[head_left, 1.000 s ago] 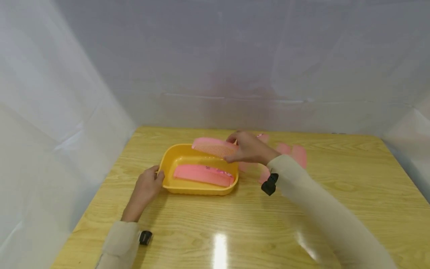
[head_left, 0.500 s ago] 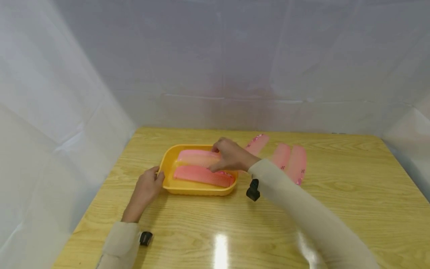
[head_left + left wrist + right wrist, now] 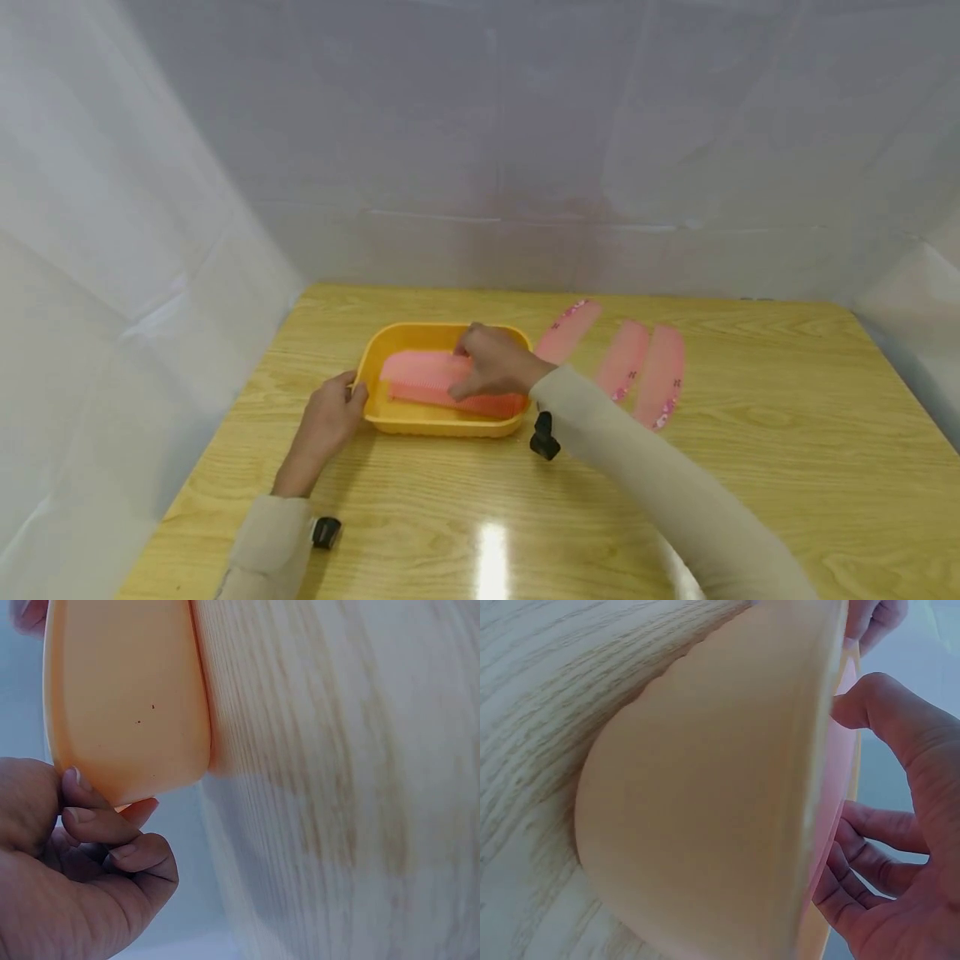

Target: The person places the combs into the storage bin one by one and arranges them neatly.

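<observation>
Head view: on the yellow wood-grain table (image 3: 420, 517) sits a rounded yellow plastic tray (image 3: 450, 428). The left hand (image 3: 326, 419) pinches its rim; the right hand (image 3: 498, 362) grips a pink plastic comb (image 3: 422, 367) inside (overlapping a second comb (image 3: 491, 407)). Laying it down seems the step; next calls for letting go.

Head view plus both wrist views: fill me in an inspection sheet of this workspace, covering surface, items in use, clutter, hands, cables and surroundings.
Surface: wood-grain table, with a bright reflection toward the near edge.
Job's things: yellow tray on the table; inside, one pink comb seems to overlap a second comb; three patterned combs lie right of the tray.
Clutter: nothing seen.
Left hand: grips the tray's left end.
Right hand: reaches into the tray, thumb and fingers about the upper comb.
Cables: nothing seen.
Surroundings: pale sheeting behind and at both sides.
</observation>
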Tool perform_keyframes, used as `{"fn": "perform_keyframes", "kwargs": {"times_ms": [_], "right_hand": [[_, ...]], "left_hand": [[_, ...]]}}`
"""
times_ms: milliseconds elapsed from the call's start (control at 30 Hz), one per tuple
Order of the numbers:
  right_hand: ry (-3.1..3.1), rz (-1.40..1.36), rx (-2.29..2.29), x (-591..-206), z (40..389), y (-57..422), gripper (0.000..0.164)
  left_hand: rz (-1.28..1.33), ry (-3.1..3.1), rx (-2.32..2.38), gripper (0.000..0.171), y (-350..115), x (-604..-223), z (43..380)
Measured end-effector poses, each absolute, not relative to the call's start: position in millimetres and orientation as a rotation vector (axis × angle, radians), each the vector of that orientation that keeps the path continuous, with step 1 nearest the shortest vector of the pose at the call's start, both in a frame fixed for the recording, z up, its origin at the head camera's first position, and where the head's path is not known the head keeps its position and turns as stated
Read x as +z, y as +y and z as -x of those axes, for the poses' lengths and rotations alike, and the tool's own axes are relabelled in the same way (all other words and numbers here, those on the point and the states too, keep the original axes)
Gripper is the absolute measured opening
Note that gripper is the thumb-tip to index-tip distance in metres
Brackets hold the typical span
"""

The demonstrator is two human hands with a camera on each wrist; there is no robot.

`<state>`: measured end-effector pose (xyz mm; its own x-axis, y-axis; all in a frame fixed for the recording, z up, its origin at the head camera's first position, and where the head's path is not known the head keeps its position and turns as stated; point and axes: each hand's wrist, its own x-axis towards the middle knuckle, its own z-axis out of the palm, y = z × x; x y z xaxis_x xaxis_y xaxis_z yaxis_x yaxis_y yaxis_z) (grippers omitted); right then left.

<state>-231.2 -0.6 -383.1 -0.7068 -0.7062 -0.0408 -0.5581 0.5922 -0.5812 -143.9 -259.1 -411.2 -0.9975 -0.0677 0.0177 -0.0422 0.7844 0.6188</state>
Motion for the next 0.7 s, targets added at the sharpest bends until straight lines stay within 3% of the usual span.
{"fn": "perform_keyframes", "kwargs": {"times_ms": [267, 700], "right_hand": [[2.598, 1.019, -0.664, -397, 230, -5, 0.054], [2.62, 0.967, -0.623, -406, 225, -5, 0.049]], "left_hand": [[-0.064, -2.923, -1.002, 0.027, -259, -415, 145], [-0.076, -2.927, -1.011, 0.033, -259, -415, 145]]}}
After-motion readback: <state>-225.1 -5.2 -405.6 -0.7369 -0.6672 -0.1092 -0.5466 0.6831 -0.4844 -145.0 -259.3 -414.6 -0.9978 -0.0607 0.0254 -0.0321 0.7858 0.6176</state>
